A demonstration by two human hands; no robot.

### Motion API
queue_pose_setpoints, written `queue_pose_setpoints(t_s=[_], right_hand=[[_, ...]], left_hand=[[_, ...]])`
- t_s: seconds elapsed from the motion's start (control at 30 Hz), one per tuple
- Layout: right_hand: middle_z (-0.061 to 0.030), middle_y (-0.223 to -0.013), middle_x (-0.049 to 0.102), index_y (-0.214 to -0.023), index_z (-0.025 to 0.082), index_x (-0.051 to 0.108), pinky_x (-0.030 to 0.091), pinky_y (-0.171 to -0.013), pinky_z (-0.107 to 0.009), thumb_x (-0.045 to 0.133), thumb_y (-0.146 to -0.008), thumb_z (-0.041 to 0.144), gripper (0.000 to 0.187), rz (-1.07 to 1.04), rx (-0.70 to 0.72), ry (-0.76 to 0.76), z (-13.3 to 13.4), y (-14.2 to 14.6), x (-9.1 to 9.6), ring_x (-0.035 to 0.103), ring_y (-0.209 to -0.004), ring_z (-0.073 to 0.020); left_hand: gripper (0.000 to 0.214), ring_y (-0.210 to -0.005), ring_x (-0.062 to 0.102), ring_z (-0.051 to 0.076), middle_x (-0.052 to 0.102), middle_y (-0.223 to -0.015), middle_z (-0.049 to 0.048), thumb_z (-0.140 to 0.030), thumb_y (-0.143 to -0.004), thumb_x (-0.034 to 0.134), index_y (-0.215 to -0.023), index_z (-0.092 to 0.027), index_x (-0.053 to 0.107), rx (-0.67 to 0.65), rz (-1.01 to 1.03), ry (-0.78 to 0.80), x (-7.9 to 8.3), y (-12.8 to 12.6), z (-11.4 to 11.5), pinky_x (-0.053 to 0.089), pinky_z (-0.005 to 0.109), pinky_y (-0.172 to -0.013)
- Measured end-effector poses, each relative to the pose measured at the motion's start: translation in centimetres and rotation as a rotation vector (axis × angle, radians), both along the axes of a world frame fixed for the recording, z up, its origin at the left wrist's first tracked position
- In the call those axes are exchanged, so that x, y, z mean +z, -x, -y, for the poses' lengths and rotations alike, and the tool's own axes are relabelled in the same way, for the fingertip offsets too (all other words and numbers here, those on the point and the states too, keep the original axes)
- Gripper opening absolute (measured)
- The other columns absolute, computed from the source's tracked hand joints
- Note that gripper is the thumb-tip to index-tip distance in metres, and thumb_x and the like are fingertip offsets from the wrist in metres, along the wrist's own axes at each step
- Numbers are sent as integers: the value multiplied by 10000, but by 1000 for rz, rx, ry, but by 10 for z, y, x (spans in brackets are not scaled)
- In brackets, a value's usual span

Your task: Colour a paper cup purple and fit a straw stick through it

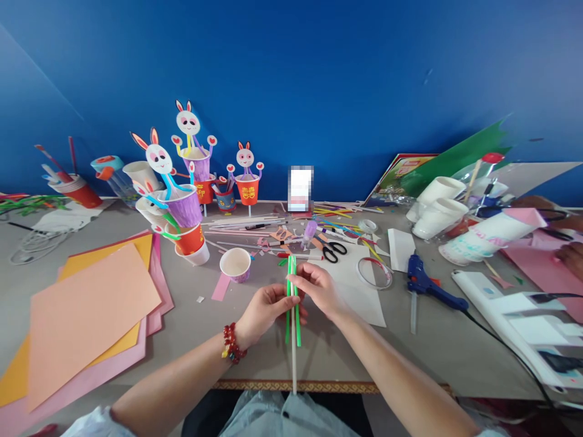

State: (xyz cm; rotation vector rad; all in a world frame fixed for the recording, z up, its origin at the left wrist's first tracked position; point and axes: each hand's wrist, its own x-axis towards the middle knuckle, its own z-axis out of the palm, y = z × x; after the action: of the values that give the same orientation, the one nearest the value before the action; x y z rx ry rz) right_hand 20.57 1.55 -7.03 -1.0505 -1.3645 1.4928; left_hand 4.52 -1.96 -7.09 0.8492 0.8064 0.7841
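Observation:
Both my hands meet over the table's middle, gripping a small bundle of green straws [292, 306] held upright. My left hand [264, 311], with a red bead bracelet at the wrist, pinches the straws from the left. My right hand [317, 287] closes its fingers on them from the right, slightly higher. A thin white stick [294, 367] runs down from the bundle toward my lap. A small purple paper cup [235, 264] stands just beyond my left hand.
Orange and pink paper sheets [86, 315] lie at the left. Bunny-decorated cups [182, 206] stand behind them. Black scissors [334, 249], a tape ring [374, 272], a blue glue gun [428, 285] and white cups [437, 209] sit right. Another person's hand [571, 255] shows at far right.

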Motion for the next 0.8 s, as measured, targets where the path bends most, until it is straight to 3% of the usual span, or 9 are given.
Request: queue_pose_setpoints(t_s=[0.47,0.63,0.8], right_hand=[[67,-574,517,-727,199,587,404,-470,-195,719,-815,441,289,-143,-395,-95,-13,-11,-5,473,-466,-69],[63,-595,492,-718,200,567,404,-453,-203,721,-791,474,322,-145,-434,-89,-17,-11,-5,447,-469,-76],[53,-599,490,-738,206,582,404,-460,-217,705,-793,509,332,-109,-383,-103,-15,-9,-3,441,-489,-92]], left_hand=[[397,-576,703,163,749,-762,89,-469,-756,758,-891,-127,608,-191,12,5,-5,2,4,535,247,-584],[367,-590,709,174,751,-805,97,-431,-769,753,-918,-133,598,-272,41,-23,-8,2,4,527,251,-572],[356,-582,699,169,743,-785,83,-445,-780,736,-901,-149,581,-251,11,-42,-8,1,5,512,242,-552]])
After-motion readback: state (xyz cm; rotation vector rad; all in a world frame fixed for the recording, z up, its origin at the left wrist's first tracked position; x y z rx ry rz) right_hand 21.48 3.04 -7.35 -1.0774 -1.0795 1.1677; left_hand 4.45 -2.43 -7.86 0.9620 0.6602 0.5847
